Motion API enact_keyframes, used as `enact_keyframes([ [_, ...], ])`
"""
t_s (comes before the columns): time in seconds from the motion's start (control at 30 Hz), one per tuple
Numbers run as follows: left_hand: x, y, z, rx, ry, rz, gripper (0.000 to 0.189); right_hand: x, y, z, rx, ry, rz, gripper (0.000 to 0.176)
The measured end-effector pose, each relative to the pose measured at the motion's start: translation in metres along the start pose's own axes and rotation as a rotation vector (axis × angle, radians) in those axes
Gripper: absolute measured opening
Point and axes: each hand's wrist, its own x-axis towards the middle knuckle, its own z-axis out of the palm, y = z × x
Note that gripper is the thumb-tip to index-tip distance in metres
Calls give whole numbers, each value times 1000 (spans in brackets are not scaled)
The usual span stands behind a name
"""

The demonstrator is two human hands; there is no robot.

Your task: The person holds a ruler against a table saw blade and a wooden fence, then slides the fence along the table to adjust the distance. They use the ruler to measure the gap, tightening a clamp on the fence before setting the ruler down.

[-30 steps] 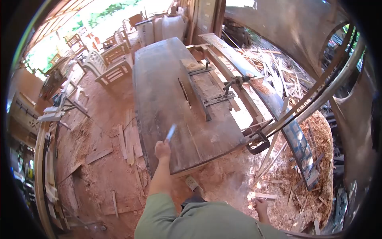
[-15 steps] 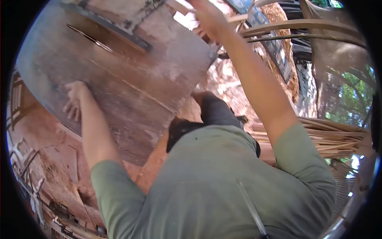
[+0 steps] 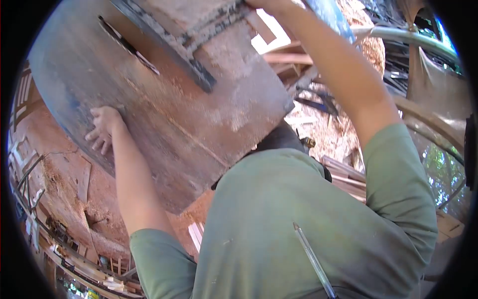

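A large brown board with a worn, dusty surface (image 3: 149,119) spans the upper left, tilted, with a long narrow slot cut in it. My left hand (image 3: 105,130) lies on the board near its left edge, fingers spread. On top of the board sits a dark, flaking bar (image 3: 164,42), joined to a crossbar (image 3: 216,25) that runs to the upper right. At that crossbar's far end is my right hand (image 3: 269,4), cut off by the frame's top edge, its fingers mostly hidden.
Thin wooden strips (image 3: 346,177) lie right of my body. Curved wooden pieces (image 3: 428,117) and a pale pipe (image 3: 403,35) cross the right side. Reddish, dusty ground (image 3: 64,174) shows at left, with wood scraps (image 3: 117,284) below. A pen (image 3: 313,259) hangs at my shirt.
The view has shifted, and the board appears farther right. My right hand has come to the crossbar's end from lower right of it. My left hand stays on the board.
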Motion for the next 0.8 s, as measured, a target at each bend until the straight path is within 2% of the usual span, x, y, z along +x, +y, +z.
enact_keyframes([
  [0.07,1,-1,0,37,17,2,72,1,0,7,175,-18,105,47],
  [0.1,2,-3,0,8,34,-9,72,30,39,19,334,-251,-47,31],
  [0.13,2,-2,1,35,32,-12,72,-7,5,3,486,-95,-18,44],
  [0.17,1,1,0,64,25,-17,72,-17,-4,12,836,-85,179,53],
  [0.2,-2,2,-3,38,34,-27,72,-21,-11,26,1043,-25,251,59],
  [0.23,-5,2,-7,59,8,-18,72,-28,-26,31,1230,83,340,57],
  [0.3,-7,6,-12,54,1,-36,72,-17,-24,45,1376,122,444,55],
  [0.33,-7,7,-13,89,-20,-31,72,-13,-24,45,1380,101,414,55],
  [0.4,-5,7,-17,123,-42,-40,72,-16,-9,38,1080,13,271,55],
  [0.43,-6,6,-17,97,-42,-29,72,-12,3,35,1066,-3,262,55],
  [0.5,-7,3,-14,62,-42,-16,72,1,21,21,1019,-331,145,57],
  [0.53,-7,2,-17,49,-38,-24,72,7,19,6,1016,-334,130,57],
  [0.6,-8,6,-23,49,-80,-11,72,20,7,-29,523,-749,-68,56],
  [0.63,-7,6,-23,41,-81,-15,72,28,4,-34,341,-828,-153,52],
  [0.67,-7,6,-23,40,-86,-14,71,33,3,-35,335,-826,-155,52],
  [0.73,-8,3,-21,42,-98,-3,71,34,6,-36,-664,-472,-942,53],
  [0.77,-7,3,-20,28,-84,-1,71,29,12,-34,-672,-466,-939,53],
  [0.8,-7,3,-20,13,-68,-1,72,18,19,-25,-484,-217,-919,54],
])
